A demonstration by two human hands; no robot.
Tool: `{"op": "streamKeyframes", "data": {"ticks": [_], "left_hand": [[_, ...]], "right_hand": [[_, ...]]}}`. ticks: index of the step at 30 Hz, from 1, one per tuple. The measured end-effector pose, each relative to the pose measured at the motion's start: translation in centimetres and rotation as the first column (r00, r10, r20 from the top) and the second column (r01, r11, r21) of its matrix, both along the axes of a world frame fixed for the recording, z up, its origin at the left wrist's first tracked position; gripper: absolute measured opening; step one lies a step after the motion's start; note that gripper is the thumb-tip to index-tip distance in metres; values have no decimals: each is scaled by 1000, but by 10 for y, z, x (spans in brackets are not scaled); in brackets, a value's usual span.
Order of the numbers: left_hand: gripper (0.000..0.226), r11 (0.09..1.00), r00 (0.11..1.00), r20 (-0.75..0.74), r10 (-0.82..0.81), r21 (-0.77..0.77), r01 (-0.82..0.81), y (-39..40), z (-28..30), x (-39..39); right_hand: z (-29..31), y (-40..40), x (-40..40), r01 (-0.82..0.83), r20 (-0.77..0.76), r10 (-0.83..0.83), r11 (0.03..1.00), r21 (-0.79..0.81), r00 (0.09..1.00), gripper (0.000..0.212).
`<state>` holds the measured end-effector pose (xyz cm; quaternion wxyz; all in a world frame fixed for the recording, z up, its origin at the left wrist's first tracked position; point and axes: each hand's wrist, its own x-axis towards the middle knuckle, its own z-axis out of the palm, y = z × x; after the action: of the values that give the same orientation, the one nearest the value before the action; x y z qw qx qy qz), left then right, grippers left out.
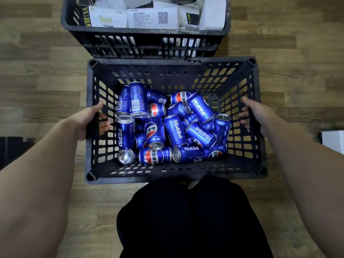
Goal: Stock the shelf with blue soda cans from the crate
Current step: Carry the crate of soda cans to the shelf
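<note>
A black plastic crate with holes in its walls [257, 116] sits on the brown wood floor [290, 58], right in front of the person's dark trousers [193, 220]. In the bottom of it lies a messy pile of shiny blue metal soda cans [173, 125]. Most lie on their sides, and some lean on each other.

The left hand [89, 119] holds the crate wall at 9 o'clock. Its thumb is on the rim and its fingers [104, 125] curl in through the holes. The right hand [256, 115] holds the wall at 3 o'clock the same way, fingers hooked round the rim.

At 12 o'clock, touching or just beside this crate, stands a second black plastic crate full of white paper packs [147, 32]. No shelf can be seen.

What could go wrong? The cans are loose. If the crate is lifted and tips to one side, they may all roll that way with a bang. The weight could then shift fast and pull on one hand. Fingers poking through the holes could get pinched by a rolling can. Dented or shaken cans might spray when opened. The crate could also bump the other crate at 12 o'clock if it is pushed forward.
</note>
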<state>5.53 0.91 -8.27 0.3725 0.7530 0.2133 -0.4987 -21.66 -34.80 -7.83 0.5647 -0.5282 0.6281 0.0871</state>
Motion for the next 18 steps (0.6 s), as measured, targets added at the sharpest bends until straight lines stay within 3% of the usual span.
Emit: {"op": "streamKeyframes", "data": {"ticks": [5, 13, 18], "left_hand": [[41, 999, 1000, 12, 25, -22, -25, 2, -5, -1], [37, 998, 999, -26, 41, 55, -39, 11, 2, -6], [37, 990, 993, -51, 102, 105, -96, 28, 31, -24]], "right_hand": [[-5, 7, 2, 60, -12, -62, 990, -131, 998, 12], [10, 15, -2, 135, -71, -145, 982, -131, 987, 16], [51, 22, 6, 89, -93, -104, 984, -154, 990, 19]]}}
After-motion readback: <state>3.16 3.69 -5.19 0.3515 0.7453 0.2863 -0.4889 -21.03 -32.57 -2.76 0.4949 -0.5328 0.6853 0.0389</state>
